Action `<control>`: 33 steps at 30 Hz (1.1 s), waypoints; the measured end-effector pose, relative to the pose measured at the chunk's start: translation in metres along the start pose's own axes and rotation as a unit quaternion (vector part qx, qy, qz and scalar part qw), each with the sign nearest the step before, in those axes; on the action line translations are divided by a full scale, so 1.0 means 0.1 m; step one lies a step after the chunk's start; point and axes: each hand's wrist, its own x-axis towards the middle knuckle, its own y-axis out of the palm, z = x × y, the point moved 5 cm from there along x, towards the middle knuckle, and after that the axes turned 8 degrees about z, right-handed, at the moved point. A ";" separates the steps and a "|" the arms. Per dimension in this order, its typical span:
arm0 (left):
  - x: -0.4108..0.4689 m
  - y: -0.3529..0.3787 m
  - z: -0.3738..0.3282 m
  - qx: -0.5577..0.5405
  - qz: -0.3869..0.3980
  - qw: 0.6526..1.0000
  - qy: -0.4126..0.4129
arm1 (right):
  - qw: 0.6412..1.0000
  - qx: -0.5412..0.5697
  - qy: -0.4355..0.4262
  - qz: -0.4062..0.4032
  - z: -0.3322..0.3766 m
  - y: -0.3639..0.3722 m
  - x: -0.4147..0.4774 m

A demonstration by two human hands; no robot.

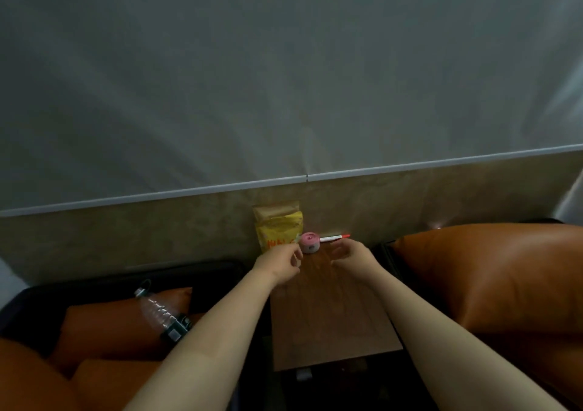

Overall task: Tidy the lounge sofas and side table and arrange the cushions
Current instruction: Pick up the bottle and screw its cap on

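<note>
A dim lounge corner: a pale grey wall above, a mottled beige wall panel [126, 237] below a white rail. Against it stands a narrow brown wooden counter [331, 316], set between two sofas. At the counter's far end a yellow snack bag [279, 229] leans upright against the panel. Just beside it on the right sits a small round pink container [309, 242], and behind that lies a white pen with a red cap [332, 238].

The left hand [279, 265] hovers at the bag's lower corner, fingers curled in; whether it pinches anything I cannot tell. The right hand [353, 257] hangs over the counter near the pink container, fingers loosely bent, holding nothing.

On the left sofa a clear ribbed plastic bottle [159, 314] lies across an orange leather cushion [110, 325]. A large orange leather cushion [489, 271] fills the right sofa.
</note>
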 end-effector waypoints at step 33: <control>-1.14 -0.37 4.62 -0.318 -0.054 0.898 -0.300 | 0.977 0.026 -0.004 0.209 1.90 4.22 1.48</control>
